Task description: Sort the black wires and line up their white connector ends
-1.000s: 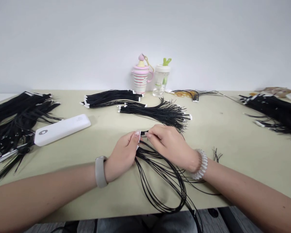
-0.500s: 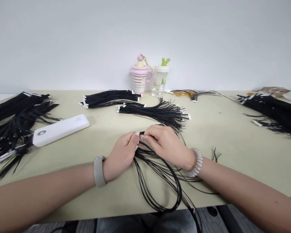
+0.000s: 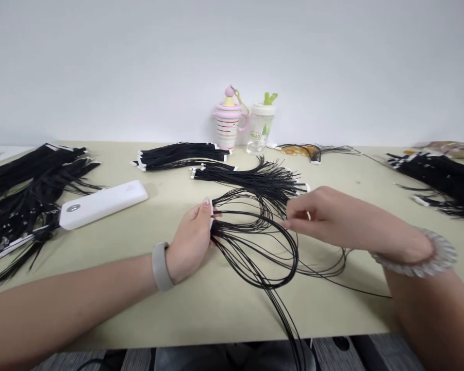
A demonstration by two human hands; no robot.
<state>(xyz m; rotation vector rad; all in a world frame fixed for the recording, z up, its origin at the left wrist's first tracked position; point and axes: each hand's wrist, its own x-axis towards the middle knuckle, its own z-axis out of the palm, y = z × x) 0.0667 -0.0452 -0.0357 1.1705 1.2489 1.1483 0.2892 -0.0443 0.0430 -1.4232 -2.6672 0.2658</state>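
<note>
My left hand [image 3: 193, 234] is closed on white connectors [image 3: 212, 226] at the end of a bundle of black wires [image 3: 251, 263]. The wires fan out to the right; some curl into a loop, others hang over the table's front edge. To the right, my right hand [image 3: 325, 216] has thumb and forefinger pinched at the upper right of the loop, on a black wire there. Its other fingers are curled, and the exact grip is partly hidden. Just beyond the hands lies another black wire bundle [image 3: 247, 178] with white ends.
More black wire bundles lie at the back [image 3: 181, 156], on the left [image 3: 27, 180] and on the right [image 3: 441, 178]. A white power bank [image 3: 104, 203] rests at left. A pink-lidded cup [image 3: 227, 129] and a clear bottle [image 3: 260, 131] stand against the wall.
My right hand has moved right, away from the connectors and my left hand. The wire loop has lifted and shifted up. My left hand still holds the connectors, and the view has shifted slightly.
</note>
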